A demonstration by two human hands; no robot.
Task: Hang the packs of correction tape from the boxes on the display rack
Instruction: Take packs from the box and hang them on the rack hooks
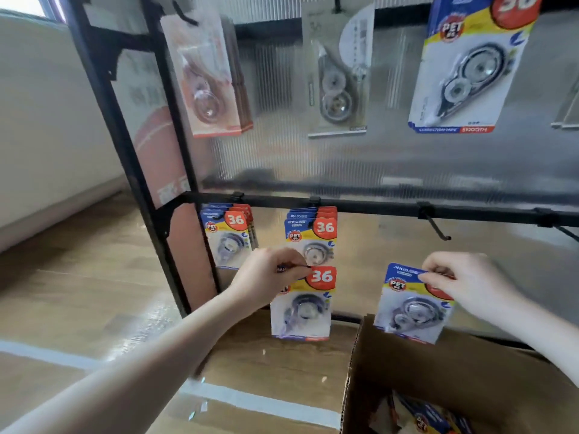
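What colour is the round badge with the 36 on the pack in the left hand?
Red with white numerals, on the pack pinched by the left hand; head view.

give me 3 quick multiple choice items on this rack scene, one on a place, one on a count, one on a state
1. Where is the cardboard box?
A. lower right, below the right hand
B. on the top rail
C. left of the rack

2. How many packs are in the hands?
A. none
B. one
C. two

3. The bare hook on the lower rail is:
A. full
B. empty
C. broken off

Answers: 1 A, it sits open under the right hand. 2 C, the left hand pinches the left pack, the right hand pinches the right pack. 3 B, nothing hangs from it.
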